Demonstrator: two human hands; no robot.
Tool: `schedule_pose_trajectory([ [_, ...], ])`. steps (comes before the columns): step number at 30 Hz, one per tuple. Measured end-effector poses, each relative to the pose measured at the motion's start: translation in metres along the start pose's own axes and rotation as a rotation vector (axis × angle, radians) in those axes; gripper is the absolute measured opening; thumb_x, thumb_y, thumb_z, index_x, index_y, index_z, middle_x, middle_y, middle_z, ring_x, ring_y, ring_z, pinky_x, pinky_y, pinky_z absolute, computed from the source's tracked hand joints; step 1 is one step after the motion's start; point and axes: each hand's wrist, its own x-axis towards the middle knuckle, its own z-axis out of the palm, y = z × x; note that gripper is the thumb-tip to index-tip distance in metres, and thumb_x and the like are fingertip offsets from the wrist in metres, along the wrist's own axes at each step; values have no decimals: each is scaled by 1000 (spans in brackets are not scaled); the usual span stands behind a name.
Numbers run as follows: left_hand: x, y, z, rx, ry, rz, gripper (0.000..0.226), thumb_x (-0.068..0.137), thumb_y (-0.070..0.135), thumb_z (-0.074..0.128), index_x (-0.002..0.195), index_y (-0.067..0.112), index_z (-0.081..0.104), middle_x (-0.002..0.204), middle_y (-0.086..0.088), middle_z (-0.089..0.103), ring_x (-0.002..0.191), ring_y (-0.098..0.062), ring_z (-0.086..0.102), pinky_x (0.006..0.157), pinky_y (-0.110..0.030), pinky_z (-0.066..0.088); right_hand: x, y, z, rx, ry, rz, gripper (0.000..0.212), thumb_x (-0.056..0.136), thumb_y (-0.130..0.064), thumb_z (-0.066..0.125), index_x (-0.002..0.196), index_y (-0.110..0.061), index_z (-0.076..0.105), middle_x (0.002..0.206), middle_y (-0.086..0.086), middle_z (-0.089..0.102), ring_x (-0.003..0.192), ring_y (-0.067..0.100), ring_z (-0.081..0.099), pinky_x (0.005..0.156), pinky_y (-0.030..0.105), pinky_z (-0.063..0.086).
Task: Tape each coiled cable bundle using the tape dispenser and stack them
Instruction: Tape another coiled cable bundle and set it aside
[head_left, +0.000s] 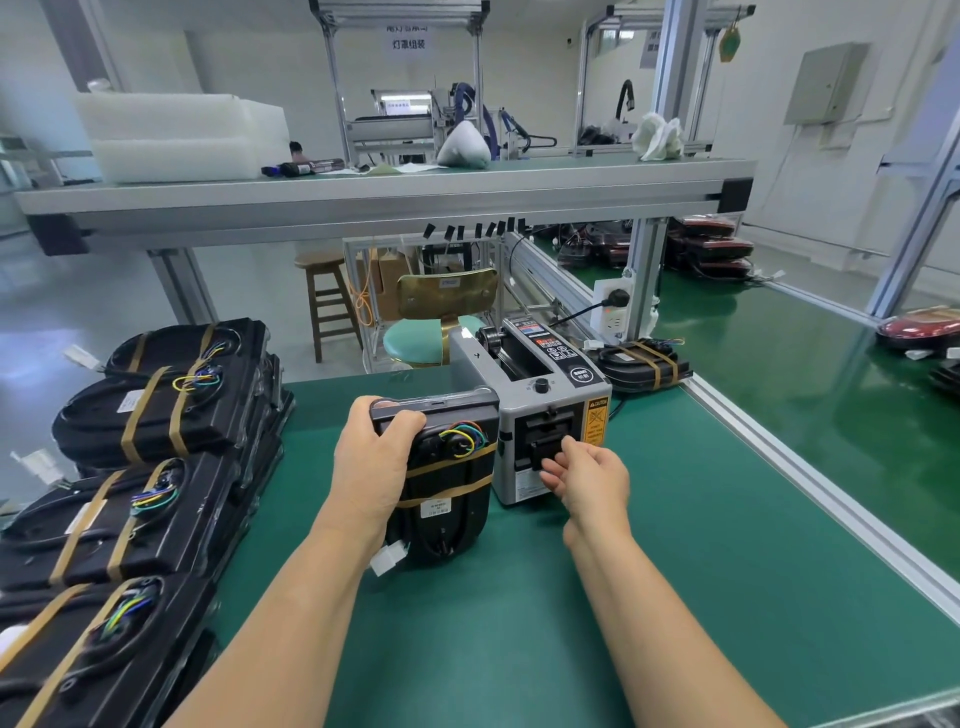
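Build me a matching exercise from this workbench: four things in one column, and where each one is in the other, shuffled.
Things
1. left hand
2. right hand
3. wooden stool
4. white cloth

Places
A. on the upper shelf
B. on the floor beyond the bench
C. at the tape dispenser outlet
D. gripping the upright cable bundle

Pairs: 1-D, 2-C, 3-B, 4-A
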Motion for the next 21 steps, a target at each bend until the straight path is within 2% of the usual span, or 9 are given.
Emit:
schedule_pose_trajectory([
  [3,-1,2,0,-13,-15,-7,19,76,35,59,92,26,53,90,1,64,77,-11,59,61,-28,43,0,-2,1,42,1,23,16,98,-11,58,82,-10,58,91,11,65,79,22,69,67,30,55],
  [6,-2,4,1,-20,-23,-12,27,68,39,56,92,26,53,90,1,64,78,-13,59,63,-31,45,-1,-1,2,28,6,11,9,97,-11,58,89,-8,57,91,10,65,77,19,68,66,29,55],
  [8,-2,4,1,-24,-30,-14,27,69,39,56,92,25,53,90,0,64,78,-14,59,64,-32,46,-3,0,3,33,15,-9,6,96,-7,55,91,-10,56,91,9,64,73,17,67,66,28,54],
  [11,-3,5,1,-28,-31,-23,29,68,39,56,93,24,54,92,-2,64,80,-15,58,68,-35,50,-6,-1,2,59,27,-30,14,95,-1,49,92,-12,57,90,8,63,72,16,66,66,27,54],
  [13,-2,4,0,-35,-31,-19,23,74,36,58,93,24,54,92,-2,64,79,-14,58,65,-32,48,-8,-2,2,80,38,-39,17,96,0,47,92,-13,57,89,8,62,71,16,66,67,27,54],
  [15,-2,3,0,-36,-28,-18,14,82,30,60,93,24,53,93,-3,64,78,-14,58,63,-31,47,-9,-4,2,100,38,-47,17,97,-1,47,92,-13,58,89,7,62,72,16,66,65,26,53],
  [19,-3,5,0,-37,-35,-26,24,73,36,57,93,24,53,94,-4,64,81,-17,58,69,-37,51,-12,-8,7,128,10,-44,14,97,-5,53,88,-11,62,85,7,60,71,16,64,57,23,52],
  [21,-2,5,-1,-27,-27,-22,20,78,35,60,93,24,53,94,-3,64,81,-16,58,65,-32,50,-11,-9,9,146,15,-12,12,96,-7,56,86,-10,62,83,7,58,69,16,63,54,23,52],
])
